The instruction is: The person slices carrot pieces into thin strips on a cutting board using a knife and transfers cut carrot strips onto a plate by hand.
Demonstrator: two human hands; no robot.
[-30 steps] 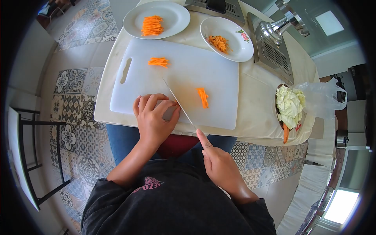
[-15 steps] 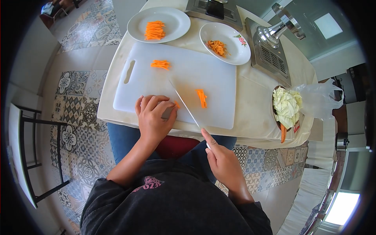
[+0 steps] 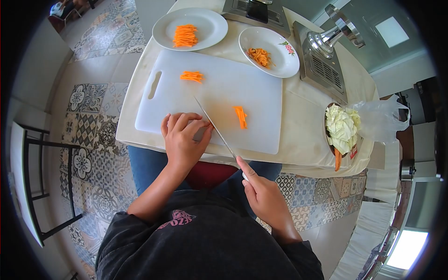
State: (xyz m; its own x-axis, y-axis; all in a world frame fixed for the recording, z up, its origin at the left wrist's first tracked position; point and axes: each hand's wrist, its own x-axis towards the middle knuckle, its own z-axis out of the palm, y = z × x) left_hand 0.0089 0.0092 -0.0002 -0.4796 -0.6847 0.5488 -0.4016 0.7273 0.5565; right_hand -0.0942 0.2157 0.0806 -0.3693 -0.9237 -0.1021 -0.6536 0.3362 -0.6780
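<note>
My left hand (image 3: 184,137) presses down near the front edge of the white cutting board (image 3: 261,88), fingers curled over a piece of carrot that they almost wholly hide. In my right hand (image 3: 263,193) is a knife (image 3: 215,127), its forefinger along the spine. The blade slants up and left, right against the left fingertips. To the right of the blade lies a small stack of carrot slices (image 3: 240,117). Farther back on the board rests a small bundle of carrot strips (image 3: 191,76).
Behind the board stand a white plate (image 3: 212,29) with a pile of carrot strips and a flowered dish (image 3: 284,65) with carrot scraps. Metal stoves (image 3: 322,70) flank the back right. Cut cabbage (image 3: 342,128), a whole carrot (image 3: 338,159) and a plastic bag (image 3: 380,119) sit at right.
The knife and right hand have shifted slightly left, bringing the blade against the left fingertips. The bit of carrot seen beside those fingers is now covered. My left hand stays in place.
</note>
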